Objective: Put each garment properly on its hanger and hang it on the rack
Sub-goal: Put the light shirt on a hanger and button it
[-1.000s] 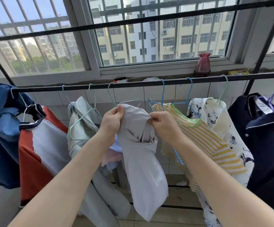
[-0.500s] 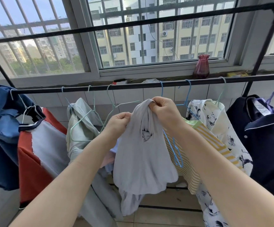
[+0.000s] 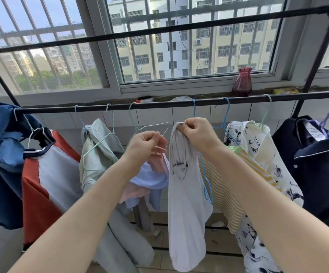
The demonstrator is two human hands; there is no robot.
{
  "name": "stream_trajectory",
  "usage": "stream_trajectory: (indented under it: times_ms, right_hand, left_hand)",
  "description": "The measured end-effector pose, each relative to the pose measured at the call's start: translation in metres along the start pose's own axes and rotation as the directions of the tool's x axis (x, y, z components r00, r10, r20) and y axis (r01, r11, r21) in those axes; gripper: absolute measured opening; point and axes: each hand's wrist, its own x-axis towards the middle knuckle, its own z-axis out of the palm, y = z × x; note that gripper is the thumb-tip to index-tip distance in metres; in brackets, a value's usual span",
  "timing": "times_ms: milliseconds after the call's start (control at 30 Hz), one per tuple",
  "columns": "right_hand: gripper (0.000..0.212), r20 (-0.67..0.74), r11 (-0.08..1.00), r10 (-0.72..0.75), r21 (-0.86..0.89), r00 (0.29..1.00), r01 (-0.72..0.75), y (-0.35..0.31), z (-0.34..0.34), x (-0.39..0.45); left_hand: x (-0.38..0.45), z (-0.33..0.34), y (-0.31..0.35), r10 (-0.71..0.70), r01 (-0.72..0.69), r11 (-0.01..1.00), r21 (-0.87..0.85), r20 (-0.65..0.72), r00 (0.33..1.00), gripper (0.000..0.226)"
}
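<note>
Below the barred window, the black rack rail (image 3: 179, 104) runs across the view and carries a row of wire hangers, most already loaded. At centre, the right hand (image 3: 198, 133) pinches the top edge of a pale grey garment (image 3: 187, 203) between curled fingers and thumb, lifting it close under the rail so that the cloth hangs straight down and its opening can be found. The left hand (image 3: 144, 145) is loosely curled just beside it, fingertips closed on what appears to be the wire of the empty pale green hanger (image 3: 149, 128) hooked on the rail; whether it also holds cloth cannot be told. In judgement, the hanger is being steadied so the grey garment can be fed onto it. A light blue hanger (image 3: 206, 174) hangs behind the grey garment, against a yellow striped top (image 3: 228, 186). To the right hang a floral printed shirt (image 3: 258, 150) and a navy shirt (image 3: 317, 170); to the left, a pale green garment (image 3: 98, 146), a red and grey top (image 3: 47, 180) and a blue garment (image 3: 0, 154). A pink and lilac bundle (image 3: 147, 178) sags beneath the left wrist, apparently not properly hung. A red glass vase (image 3: 242, 82) stands on the sill.
</note>
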Motion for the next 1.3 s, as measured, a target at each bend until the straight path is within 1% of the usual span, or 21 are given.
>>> stream_trajectory:
  times_ms: [67,133,200,267,333,433,500,567,600,633,667,767,900,967,1000,1067,1100,1133,1200,1233,1300]
  right_hand:
    - [0.035,0.008,1.0,0.027,0.011,1.0,-0.027,0.001,0.0,0.0]
    - [0.035,0.014,0.999,0.042,0.03,0.999,-0.043,0.0,0.001,0.0]
    - [0.035,0.019,0.998,0.05,0.044,0.999,-0.051,-0.001,0.002,-0.001]
    - [0.035,0.01,0.995,0.071,0.07,0.997,-0.071,-0.002,-0.001,-0.002]
    - [0.038,0.008,0.99,0.09,0.111,0.996,-0.09,0.0,-0.004,-0.002]
    - [0.034,0.041,0.986,0.089,0.138,0.995,-0.094,-0.004,-0.003,-0.002]
    - [0.032,0.054,0.982,0.095,0.162,0.994,-0.102,-0.006,-0.002,-0.002]
    - [0.038,0.041,0.975,0.102,0.195,0.994,-0.108,-0.006,-0.002,0.0]
    - [0.043,0.036,0.97,0.109,0.216,0.993,-0.114,-0.004,-0.004,0.0]
    - [0.047,0.041,0.964,0.121,0.233,0.992,-0.127,0.0,-0.007,0.001]
    - [0.048,0.052,0.962,0.138,0.232,0.989,-0.146,0.004,-0.01,0.002]
    - [0.043,0.089,0.976,0.176,0.114,0.98,-0.186,0.02,-0.015,-0.001]
    - [0.029,0.073,0.985,0.172,-0.04,0.982,-0.169,0.03,-0.01,-0.005]
    - [0.01,0.03,0.986,0.126,-0.115,0.992,-0.122,0.028,-0.006,-0.006]
    - [0.002,-0.011,0.991,0.071,-0.115,0.997,-0.072,0.024,-0.004,-0.008]
    - [0.004,-0.051,0.997,-0.056,-0.054,0.997,0.053,0.015,-0.003,-0.012]
    - [0.003,-0.006,0.994,-0.1,-0.041,0.995,0.1,0.01,-0.002,-0.015]
    - [0.006,0.082,0.99,-0.116,-0.071,0.99,0.122,0.005,0.0,-0.018]
    - [0.02,0.233,0.954,-0.123,-0.239,0.965,0.18,0.002,0.006,-0.023]
    - [0.025,0.261,0.928,-0.125,-0.31,0.957,0.206,0.004,0.01,-0.023]
    - [0.029,0.261,0.924,-0.13,-0.318,0.957,0.213,0.006,0.014,-0.023]
  left_hand:
    - [-0.002,0.002,0.003,-0.025,0.026,1.0,-0.005,0.092,0.995,0.033]
    - [-0.006,0.007,0.002,-0.054,0.043,0.996,0.077,0.157,0.986,0.035]
    - [-0.004,0.008,0.001,-0.063,0.04,0.992,0.123,0.189,0.98,0.027]
    - [-0.002,0.006,0.001,-0.078,0.062,0.994,0.092,0.183,0.98,0.018]
    - [0.0,0.004,0.001,-0.094,0.081,0.994,0.076,0.177,0.98,0.021]
    - [-0.002,0.002,0.001,-0.115,0.096,0.991,0.088,0.249,0.962,0.035]
    - [-0.002,0.001,-0.003,-0.142,0.117,0.988,0.106,0.281,0.949,0.036]
    - [0.0,-0.002,-0.005,-0.13,0.12,0.991,0.054,0.23,0.965,0.02]
    - [0.001,-0.004,-0.006,-0.127,0.131,0.991,-0.009,0.183,0.975,0.011]
    - [0.003,-0.008,-0.007,-0.135,0.148,0.984,-0.097,0.132,0.982,0.009]
    - [0.006,-0.012,-0.008,-0.144,0.159,0.968,-0.192,0.09,0.986,0.014]
    - [0.011,-0.017,-0.009,-0.149,0.143,0.911,-0.387,0.015,0.989,0.037]
    - [0.01,-0.004,-0.004,-0.156,0.127,0.86,-0.494,-0.017,0.988,0.028]
    - [0.011,0.0,-0.003,-0.153,0.123,0.859,-0.497,-0.02,0.988,0.026]
    - [0.011,0.001,-0.003,-0.146,0.115,0.867,-0.485,-0.027,0.989,0.025]
    - [0.014,0.0,-0.004,-0.126,0.092,0.87,-0.484,-0.038,0.991,0.025]
    - [0.013,0.0,-0.003,-0.116,0.082,0.873,-0.481,-0.042,0.992,0.025]
    - [0.014,0.0,-0.002,-0.104,0.072,0.879,-0.471,-0.043,0.994,0.025]
    - [0.013,0.001,-0.001,-0.082,0.061,0.887,-0.457,-0.028,0.996,0.025]
    - [0.011,0.002,0.0,-0.077,0.061,0.89,-0.451,-0.018,0.997,0.025]
    - [0.009,0.003,-0.001,-0.075,0.065,0.907,-0.415,-0.007,0.997,0.029]
